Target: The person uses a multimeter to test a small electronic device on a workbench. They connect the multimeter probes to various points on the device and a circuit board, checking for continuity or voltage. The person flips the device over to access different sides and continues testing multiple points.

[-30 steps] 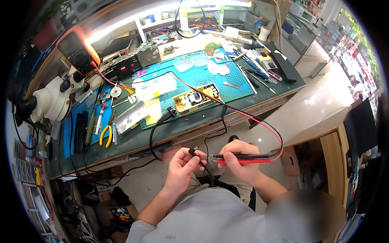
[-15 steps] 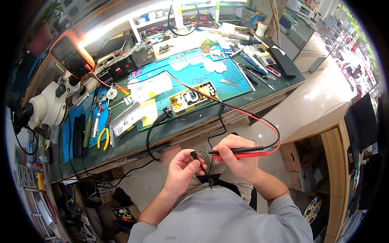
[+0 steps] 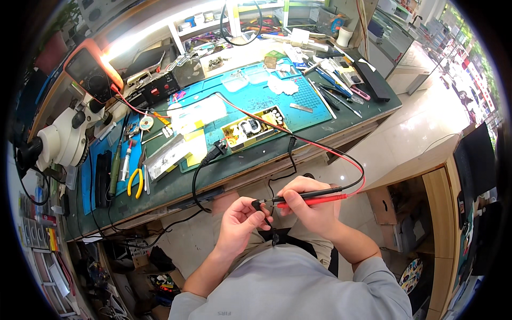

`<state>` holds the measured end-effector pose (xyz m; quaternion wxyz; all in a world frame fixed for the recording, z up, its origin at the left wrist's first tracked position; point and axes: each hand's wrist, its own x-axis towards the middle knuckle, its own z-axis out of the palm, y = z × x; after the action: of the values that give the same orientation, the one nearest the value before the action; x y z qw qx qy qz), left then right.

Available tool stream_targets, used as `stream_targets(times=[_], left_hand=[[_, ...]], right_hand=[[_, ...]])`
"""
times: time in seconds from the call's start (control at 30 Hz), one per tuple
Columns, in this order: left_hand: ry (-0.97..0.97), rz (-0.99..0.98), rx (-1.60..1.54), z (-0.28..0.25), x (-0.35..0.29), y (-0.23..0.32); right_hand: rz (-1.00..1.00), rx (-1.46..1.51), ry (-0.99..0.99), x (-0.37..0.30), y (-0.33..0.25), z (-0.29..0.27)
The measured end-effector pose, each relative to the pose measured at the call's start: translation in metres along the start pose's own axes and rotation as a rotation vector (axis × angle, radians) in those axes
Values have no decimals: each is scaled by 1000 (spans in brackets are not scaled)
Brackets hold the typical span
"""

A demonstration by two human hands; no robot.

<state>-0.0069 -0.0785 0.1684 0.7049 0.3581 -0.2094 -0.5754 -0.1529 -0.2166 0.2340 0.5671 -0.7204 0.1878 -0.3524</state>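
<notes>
Between the fingertips of my left hand is a black cable connector, with its cord hanging toward my lap. My right hand grips two multimeter probes together, a black probe above a red probe. Their metal tips meet the end of the connector or lie very close to it; exact contact is too small to tell. The probe leads loop right and run back across the bench toward the orange multimeter. An opened power supply board in a case lies on the blue work mat.
A black power plug rests at the bench's front edge, its cord hanging down. Yellow-handled pliers, a syringe and a white microscope are at the left. Pens and tweezers crowd the bench's right side. A wooden cabinet stands at right.
My right hand and both probes have shifted slightly left, with the black probe tilting up a little more at its back end. My left hand stays almost in place on the connector.
</notes>
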Motion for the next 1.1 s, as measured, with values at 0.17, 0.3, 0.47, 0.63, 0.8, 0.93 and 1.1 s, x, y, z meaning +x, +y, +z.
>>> stream_targets(times=[0.17, 0.3, 0.47, 0.63, 0.8, 0.93, 1.1], left_hand=[[9, -16, -11, 4, -1, 0], [3, -17, -5, 7, -1, -2], [-19, 5, -3, 7, -1, -9], [-9, -9, -34, 10, -1, -10], [-23, -5, -88, 10, -2, -12], [-11, -15, -39, 10, -5, -7], [-42, -18, -38, 1, -5, -11]], right_hand=[[-117, -63, -31, 1, 4, -1], [104, 187, 57, -11, 10, 10], [40, 203, 100, -18, 18, 14], [-66, 73, 135, -18, 22, 14], [-12, 28, 122, -24, 25, 13], [-8, 60, 82, -22, 28, 15], [42, 130, 107, -23, 30, 23]])
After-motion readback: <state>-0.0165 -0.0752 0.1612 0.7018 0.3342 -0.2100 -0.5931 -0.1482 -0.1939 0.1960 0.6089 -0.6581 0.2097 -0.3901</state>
